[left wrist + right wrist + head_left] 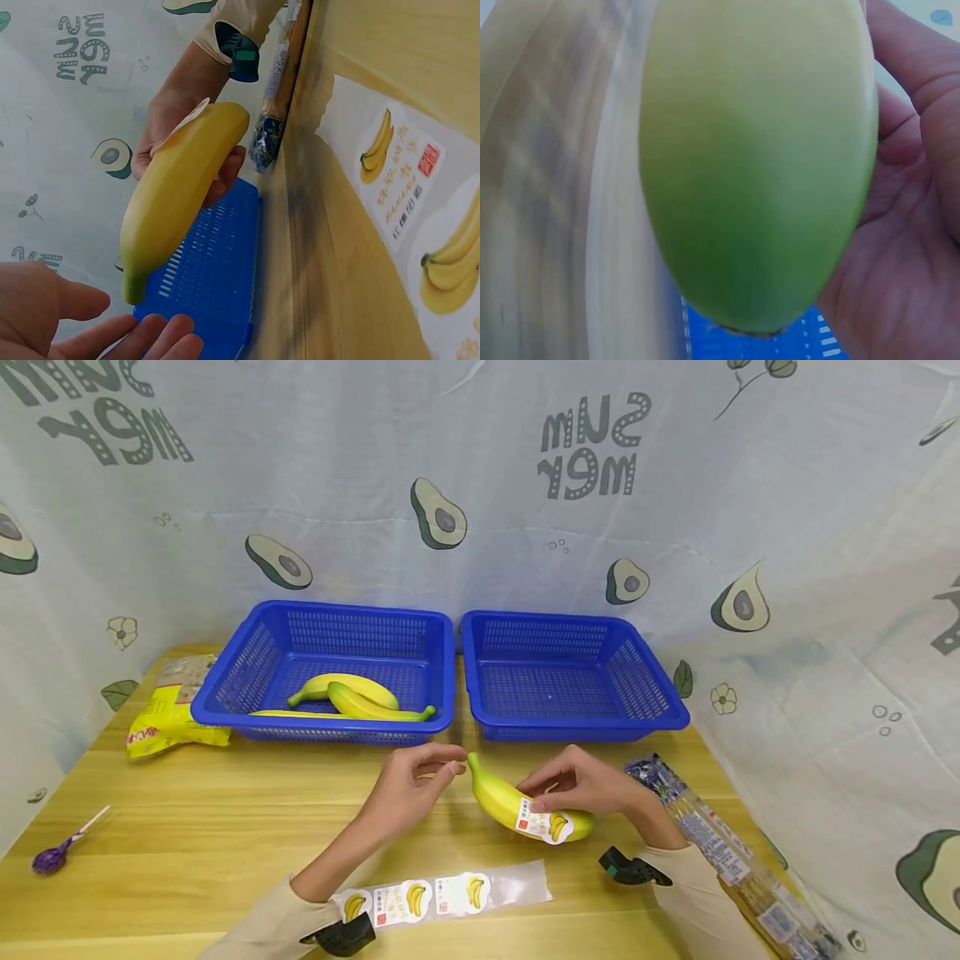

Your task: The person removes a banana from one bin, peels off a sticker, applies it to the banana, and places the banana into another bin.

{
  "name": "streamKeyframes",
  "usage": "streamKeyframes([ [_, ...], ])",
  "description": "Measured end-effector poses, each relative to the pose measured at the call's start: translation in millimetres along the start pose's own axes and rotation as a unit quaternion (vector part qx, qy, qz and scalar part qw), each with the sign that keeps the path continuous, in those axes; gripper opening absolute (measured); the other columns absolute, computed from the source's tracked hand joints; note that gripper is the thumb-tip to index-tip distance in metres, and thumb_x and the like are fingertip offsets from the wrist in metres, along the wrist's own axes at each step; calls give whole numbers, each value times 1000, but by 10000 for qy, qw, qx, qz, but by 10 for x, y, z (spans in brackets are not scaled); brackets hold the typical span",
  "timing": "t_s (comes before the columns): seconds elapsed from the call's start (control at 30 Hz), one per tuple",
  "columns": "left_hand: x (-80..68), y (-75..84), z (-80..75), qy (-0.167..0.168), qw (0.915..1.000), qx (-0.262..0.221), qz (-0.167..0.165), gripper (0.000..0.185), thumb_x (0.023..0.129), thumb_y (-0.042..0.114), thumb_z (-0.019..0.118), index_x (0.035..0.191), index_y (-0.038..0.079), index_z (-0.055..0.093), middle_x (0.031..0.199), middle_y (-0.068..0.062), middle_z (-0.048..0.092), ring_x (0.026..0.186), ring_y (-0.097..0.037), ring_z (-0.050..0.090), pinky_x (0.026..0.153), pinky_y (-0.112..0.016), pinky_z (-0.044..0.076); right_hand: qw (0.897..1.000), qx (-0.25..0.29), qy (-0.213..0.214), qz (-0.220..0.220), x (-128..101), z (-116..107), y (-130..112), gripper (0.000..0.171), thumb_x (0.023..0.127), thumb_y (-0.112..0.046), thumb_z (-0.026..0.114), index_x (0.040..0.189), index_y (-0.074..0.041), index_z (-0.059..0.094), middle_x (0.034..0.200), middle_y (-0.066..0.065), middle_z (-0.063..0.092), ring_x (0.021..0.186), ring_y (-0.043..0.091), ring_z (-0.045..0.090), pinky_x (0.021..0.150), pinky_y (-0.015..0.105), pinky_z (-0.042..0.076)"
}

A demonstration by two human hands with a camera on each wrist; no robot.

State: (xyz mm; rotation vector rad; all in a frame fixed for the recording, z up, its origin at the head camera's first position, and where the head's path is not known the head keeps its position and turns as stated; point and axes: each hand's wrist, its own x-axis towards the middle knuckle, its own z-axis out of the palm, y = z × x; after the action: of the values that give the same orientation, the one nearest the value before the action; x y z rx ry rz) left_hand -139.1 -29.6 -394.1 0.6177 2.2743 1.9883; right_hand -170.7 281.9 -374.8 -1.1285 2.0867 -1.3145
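A: Where is the banana [504, 799] now?

B: Just above the wooden table [225, 827], in front of the two blue baskets. The right hand [581, 783] wraps its fingers around the thick end, beside the sticker [543, 823] on the skin. The left hand [411, 787] sits at the stem tip with fingers bent towards the thumb; I cannot tell whether it pinches the stem or only hovers beside it.

A: How would it handle?

B: Light and firm, I judge, with smooth, slightly slick skin that bruises under hard pressure. A grip around the fat middle looks safest; the stem seems good only for steadying.

A: What else lies around?

B: A sticker strip [442, 895] with banana labels lies near the front edge. The left basket [330, 670] holds more bananas [352, 697]; the right basket [570, 677] shows only its mesh floor. A yellow bag [168, 718] lies at the far left, a purple lollipop [52, 857] nearer, and a long clear packet [712, 843] along the right edge.
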Motion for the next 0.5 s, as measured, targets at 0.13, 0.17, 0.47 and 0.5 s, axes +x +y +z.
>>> streamKeyframes([
  [0.13, 30, -13, 52, -105, 9979, -572, -278, 30, 107, -3, 60, 134, -15, 64, 129, -30, 71, 116, -43, 74, 97, -38, 63, 9999, -33, 40, 94, -24, -25, -54, 27, 101, -2, 75, 124, 10, 74, 113, 20, 79, 91, 12, 74, 71, 33, 68],
  [0.17, 40, -14, 69, -120, 9962, -775, -385, 32, 107, -3, 59, 136, -16, 62, 130, -31, 70, 117, -44, 73, 97, -40, 64, 9999, -25, 58, 154, -28, -31, -72, 27, 101, -2, 75, 125, 10, 74, 113, 19, 79, 90, 12, 74, 72, 33, 68],
  [0.47, 178, 36, 278, 278, 9610, -2350, -1432, 35, 108, -2, 60, 140, -15, 59, 133, -30, 68, 107, -25, 76, 98, -45, 64, 9998, 159, 121, 72, -30, -132, -200, 29, 102, -1, 73, 127, 14, 71, 110, 16, 79, 90, 14, 75, 74, 34, 68],
  [0.5, 195, 35, 295, 333, 9572, -2447, -1509, 35, 108, -2, 60, 141, -15, 59, 133, -30, 69, 104, -23, 76, 98, -44, 64, 9996, 245, 117, 27, -26, -148, -215, 29, 102, 1, 72, 127, 15, 70, 110, 15, 79, 90, 14, 75, 74, 34, 68],
])
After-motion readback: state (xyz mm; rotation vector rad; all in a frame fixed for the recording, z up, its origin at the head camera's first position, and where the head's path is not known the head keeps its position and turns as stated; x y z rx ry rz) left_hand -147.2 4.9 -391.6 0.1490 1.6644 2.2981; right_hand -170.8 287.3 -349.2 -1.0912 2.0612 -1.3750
